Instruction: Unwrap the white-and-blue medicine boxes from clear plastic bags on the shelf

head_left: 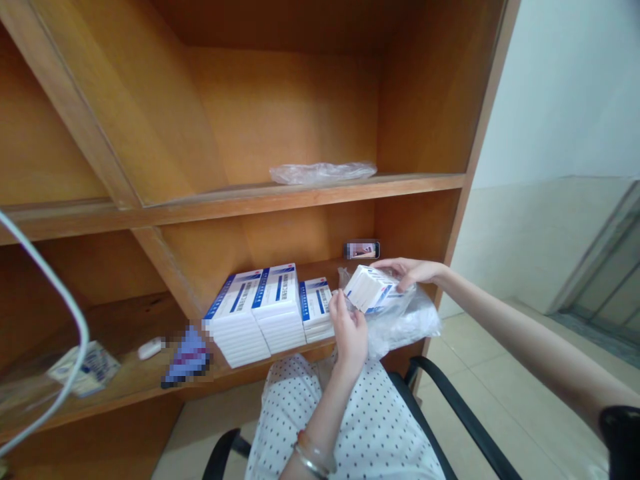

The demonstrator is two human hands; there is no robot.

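My right hand [411, 271] grips the far end of a bundle of white and blue boxes [369, 289] still partly wrapped in clear plastic [406, 321]. My left hand [349, 328] is closed on the near side of the same bundle and its plastic wrap, just in front of the lower shelf. Three stacks of matching white and blue boxes [267, 309] stand side by side on the lower wooden shelf [125, 373], immediately left of my hands.
A crumpled clear plastic bag [323, 172] lies on the upper shelf. A small phone-like object [362, 250] sits at the back of the lower shelf. Further left lie a white oval item [151, 347] and a small packet [87, 370]. A black chair armrest [457, 407] is below.
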